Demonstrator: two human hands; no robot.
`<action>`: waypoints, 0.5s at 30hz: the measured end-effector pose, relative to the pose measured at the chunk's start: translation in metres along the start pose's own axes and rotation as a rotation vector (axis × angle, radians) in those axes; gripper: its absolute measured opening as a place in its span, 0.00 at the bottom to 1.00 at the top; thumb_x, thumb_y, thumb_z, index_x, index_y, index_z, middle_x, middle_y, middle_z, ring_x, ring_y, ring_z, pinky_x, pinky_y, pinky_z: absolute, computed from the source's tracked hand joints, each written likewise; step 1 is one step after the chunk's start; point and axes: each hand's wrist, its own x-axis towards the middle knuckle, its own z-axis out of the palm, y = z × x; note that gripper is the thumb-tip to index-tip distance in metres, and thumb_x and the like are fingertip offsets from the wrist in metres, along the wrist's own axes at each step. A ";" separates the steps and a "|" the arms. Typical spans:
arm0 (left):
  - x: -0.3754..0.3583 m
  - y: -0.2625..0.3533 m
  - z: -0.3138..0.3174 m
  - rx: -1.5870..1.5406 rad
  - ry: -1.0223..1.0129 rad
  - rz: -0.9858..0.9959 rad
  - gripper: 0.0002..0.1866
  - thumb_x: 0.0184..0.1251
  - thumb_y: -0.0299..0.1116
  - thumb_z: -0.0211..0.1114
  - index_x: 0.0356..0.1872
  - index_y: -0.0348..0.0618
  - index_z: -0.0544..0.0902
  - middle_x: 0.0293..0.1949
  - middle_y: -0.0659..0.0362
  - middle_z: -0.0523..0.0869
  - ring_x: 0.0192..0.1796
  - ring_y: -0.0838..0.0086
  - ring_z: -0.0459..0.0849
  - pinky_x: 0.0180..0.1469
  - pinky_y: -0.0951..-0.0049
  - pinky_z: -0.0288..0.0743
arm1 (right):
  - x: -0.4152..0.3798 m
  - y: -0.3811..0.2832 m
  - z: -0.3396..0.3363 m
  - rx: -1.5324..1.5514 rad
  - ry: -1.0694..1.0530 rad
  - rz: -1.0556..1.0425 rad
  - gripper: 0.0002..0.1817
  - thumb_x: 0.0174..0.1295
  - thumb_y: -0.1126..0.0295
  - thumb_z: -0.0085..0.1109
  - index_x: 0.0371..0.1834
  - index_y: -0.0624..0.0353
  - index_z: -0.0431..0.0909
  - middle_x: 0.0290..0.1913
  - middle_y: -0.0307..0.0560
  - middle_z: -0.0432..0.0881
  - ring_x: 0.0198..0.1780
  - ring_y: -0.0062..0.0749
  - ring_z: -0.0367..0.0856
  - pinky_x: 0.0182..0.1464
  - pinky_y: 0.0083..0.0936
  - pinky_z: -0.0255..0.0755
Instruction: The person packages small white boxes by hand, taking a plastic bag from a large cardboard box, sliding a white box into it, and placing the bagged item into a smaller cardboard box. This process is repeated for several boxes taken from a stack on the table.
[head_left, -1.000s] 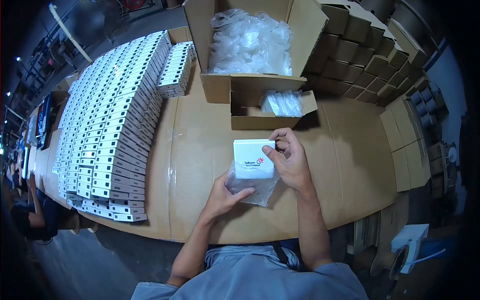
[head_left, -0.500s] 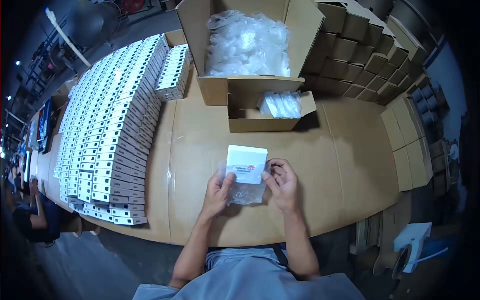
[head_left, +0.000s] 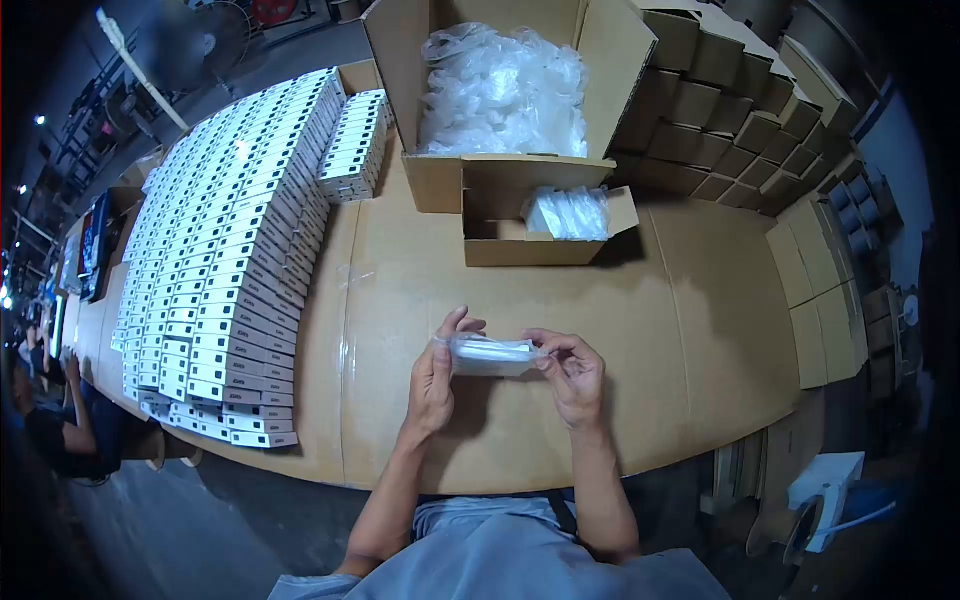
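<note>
A flat white box in a clear plastic bag [head_left: 492,354] is held between my two hands above the cardboard-covered table, turned with a narrow edge up toward me. My left hand [head_left: 435,385] is closed on its left end, thumb in front. At the right end, my right hand [head_left: 574,378] pinches the bag's corner with thumb and forefinger. Beyond them stands a small open carton [head_left: 520,253] with several bagged white packets [head_left: 568,213] at its right side.
Stacked small white boxes [head_left: 235,270] cover the table's left side. Behind the small carton, a large open carton [head_left: 435,185] holds a heap of clear plastic bags [head_left: 505,90]. Brown cartons [head_left: 700,105] are piled at the back right. Another person [head_left: 75,430] is at the far left.
The white box has tipped from its printed face showing to nearly edge-on, and the bag is now drawn up around it. Both hands have shifted their hold to its ends.
</note>
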 end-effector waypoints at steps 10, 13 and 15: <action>-0.002 -0.006 -0.005 -0.256 -0.121 -0.011 0.34 0.84 0.50 0.52 0.77 0.34 0.64 0.62 0.49 0.82 0.65 0.65 0.80 0.72 0.64 0.69 | -0.007 -0.010 0.012 -0.400 -0.022 0.048 0.22 0.54 0.79 0.77 0.53 0.63 0.84 0.50 0.48 0.90 0.53 0.32 0.87 0.59 0.30 0.79; -0.003 0.009 -0.011 -0.119 -0.191 -0.071 0.32 0.75 0.39 0.68 0.73 0.35 0.69 0.61 0.50 0.82 0.65 0.66 0.80 0.69 0.65 0.73 | -0.007 -0.004 0.008 -0.341 -0.029 -0.018 0.21 0.54 0.84 0.75 0.52 0.61 0.85 0.50 0.48 0.90 0.53 0.32 0.88 0.59 0.29 0.80; -0.004 0.002 -0.012 0.020 -0.195 -0.063 0.29 0.74 0.34 0.69 0.72 0.36 0.71 0.62 0.51 0.81 0.65 0.66 0.80 0.69 0.65 0.74 | -0.006 0.000 0.005 -0.327 -0.056 0.008 0.21 0.53 0.86 0.74 0.51 0.61 0.86 0.50 0.48 0.90 0.53 0.33 0.88 0.60 0.29 0.80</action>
